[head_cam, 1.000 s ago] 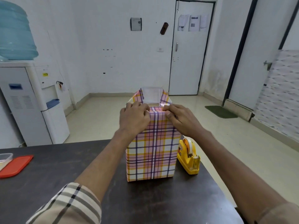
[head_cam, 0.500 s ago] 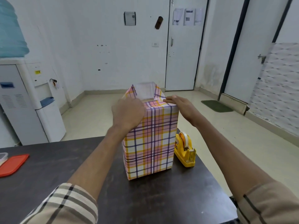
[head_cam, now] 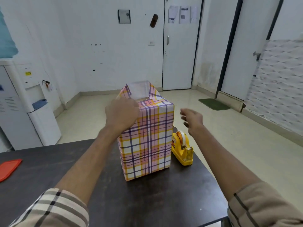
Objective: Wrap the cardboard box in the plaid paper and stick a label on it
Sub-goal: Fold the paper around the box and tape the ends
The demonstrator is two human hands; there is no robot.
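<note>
The box (head_cam: 147, 138) stands upright on the dark table (head_cam: 155, 202), its sides covered in pink, yellow and purple plaid paper. At its top the near flap is folded down, while the far paper flap (head_cam: 139, 90) still stands up, white side showing. My left hand (head_cam: 122, 113) presses on the box's top left corner, holding the folded paper down. My right hand (head_cam: 191, 119) hovers in the air to the right of the box, fingers apart and blurred, above a yellow tape dispenser (head_cam: 182, 149). No label is in view.
The tape dispenser sits close against the box's right side near the table's right edge. A red lid (head_cam: 9, 168) lies at the table's left edge. A water dispenser (head_cam: 27, 104) stands on the floor at left, beyond the table.
My right hand has left the box's top edge and moved right and down, over the tape dispenser. My left hand stays on the top left corner. The view has shifted slightly.
</note>
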